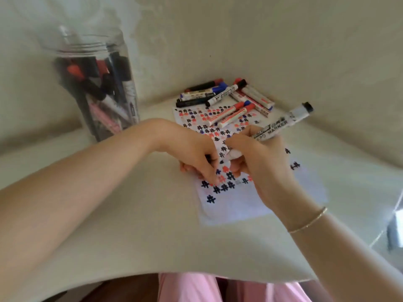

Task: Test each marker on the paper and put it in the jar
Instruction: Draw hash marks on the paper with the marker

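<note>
Currently I see the right hand (259, 162) pinching a white-barrelled marker (281, 125) over the middle of the paper (231, 205); its fingers curl round the lower barrel and the black end tilts up toward the desk's far right side. The tip is hidden behind the fingers, so I cannot tell whether it touches the sheet. The left hand (196, 155) rests on the paper just beside it, fingers curled, fingertips (214, 180) pressing down on the sheet; something dark shows between them, too small to identify. Red, blue and black hash marks cover most of the paper. A pile of loose markers (226, 99) lies at the paper's far edge, near the desk's back corner. The clear jar (98, 83) stands upright at the far left of the desk (130, 225), holding several markers.
</note>
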Available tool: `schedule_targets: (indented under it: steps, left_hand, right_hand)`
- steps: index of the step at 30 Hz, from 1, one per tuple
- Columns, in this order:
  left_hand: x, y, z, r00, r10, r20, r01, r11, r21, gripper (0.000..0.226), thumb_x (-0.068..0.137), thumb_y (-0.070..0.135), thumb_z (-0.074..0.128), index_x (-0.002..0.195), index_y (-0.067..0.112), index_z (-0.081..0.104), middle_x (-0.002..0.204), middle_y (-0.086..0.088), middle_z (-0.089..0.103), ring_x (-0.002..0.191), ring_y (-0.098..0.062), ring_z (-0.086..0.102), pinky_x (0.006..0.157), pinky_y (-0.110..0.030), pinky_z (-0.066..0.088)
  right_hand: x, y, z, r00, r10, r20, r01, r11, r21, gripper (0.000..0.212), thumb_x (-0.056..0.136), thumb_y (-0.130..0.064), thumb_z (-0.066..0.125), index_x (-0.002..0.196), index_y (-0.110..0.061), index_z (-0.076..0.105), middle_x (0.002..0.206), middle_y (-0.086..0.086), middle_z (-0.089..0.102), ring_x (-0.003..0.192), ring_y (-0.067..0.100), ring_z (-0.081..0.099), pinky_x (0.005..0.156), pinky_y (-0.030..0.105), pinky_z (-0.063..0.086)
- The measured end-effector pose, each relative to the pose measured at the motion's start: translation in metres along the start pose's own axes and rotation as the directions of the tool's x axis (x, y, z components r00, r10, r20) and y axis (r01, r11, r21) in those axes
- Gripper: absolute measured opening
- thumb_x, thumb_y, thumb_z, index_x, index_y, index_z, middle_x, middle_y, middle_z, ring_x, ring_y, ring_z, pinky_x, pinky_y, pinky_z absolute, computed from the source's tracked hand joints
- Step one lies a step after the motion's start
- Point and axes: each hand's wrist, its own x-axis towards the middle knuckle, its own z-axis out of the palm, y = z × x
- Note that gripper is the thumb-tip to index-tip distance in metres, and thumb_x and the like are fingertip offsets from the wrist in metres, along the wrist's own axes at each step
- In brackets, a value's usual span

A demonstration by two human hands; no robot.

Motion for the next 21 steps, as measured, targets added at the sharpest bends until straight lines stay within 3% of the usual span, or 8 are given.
schedule_targets:
  steps: [3, 8, 10, 21]
  left_hand:
    - [0.003, -0.002, 0.0, 1.0, -0.008, -0.008, 0.008, 0.999, 0.051, 0.021, 0.081, 0.033, 0.073, 0.07, 0.02, 0.06, 0.048, 0.01, 0.049, 0.043, -0.005, 0.045, 0.058, -0.025, 0.043]
    - [0.007, -0.005, 0.001, 1.0, -0.019, -0.016, 0.02, 0.998, 0.052, 0.02, 0.077, 0.033, 0.076, 0.082, 0.017, 0.066, 0.067, -0.002, 0.056, 0.045, -0.003, 0.048, 0.058, -0.023, 0.046]
    - [0.008, -0.006, 0.001, 0.999, -0.027, -0.028, 0.028, 0.998, 0.05, 0.023, 0.076, 0.033, 0.077, 0.087, 0.015, 0.067, 0.067, 0.0, 0.057, 0.045, -0.002, 0.049, 0.056, -0.021, 0.046]
    - [0.008, -0.008, 0.001, 0.998, -0.044, -0.047, 0.046, 0.999, 0.029, 0.021, 0.074, 0.032, 0.078, 0.077, 0.016, 0.065, 0.069, -0.005, 0.056, 0.044, -0.003, 0.05, 0.052, -0.018, 0.047]
  right_hand:
    - [-0.007, 0.015, 0.003, 0.998, 0.058, -0.013, -0.059, 0.991, -0.117, 0.028, 0.076, 0.003, 0.056, 0.052, -0.007, 0.045, 0.047, 0.014, 0.051, 0.033, 0.017, 0.037, 0.038, 0.019, 0.031]
    - [-0.01, 0.022, 0.008, 1.0, 0.03, -0.001, -0.029, 0.967, -0.253, 0.028, 0.074, 0.003, 0.058, 0.054, -0.009, 0.042, 0.041, -0.002, 0.042, 0.034, 0.008, 0.032, 0.034, 0.015, 0.025]
    - [-0.012, 0.022, 0.008, 1.0, 0.009, 0.005, -0.007, 0.96, -0.279, 0.028, 0.073, 0.002, 0.059, 0.054, -0.01, 0.043, 0.044, 0.001, 0.042, 0.036, 0.008, 0.032, 0.034, 0.015, 0.025]
    - [-0.015, 0.024, 0.012, 0.996, -0.081, 0.049, 0.093, 0.931, -0.354, 0.02, 0.076, 0.002, 0.059, 0.06, -0.005, 0.047, 0.041, -0.004, 0.038, 0.034, 0.007, 0.033, 0.033, 0.012, 0.025]
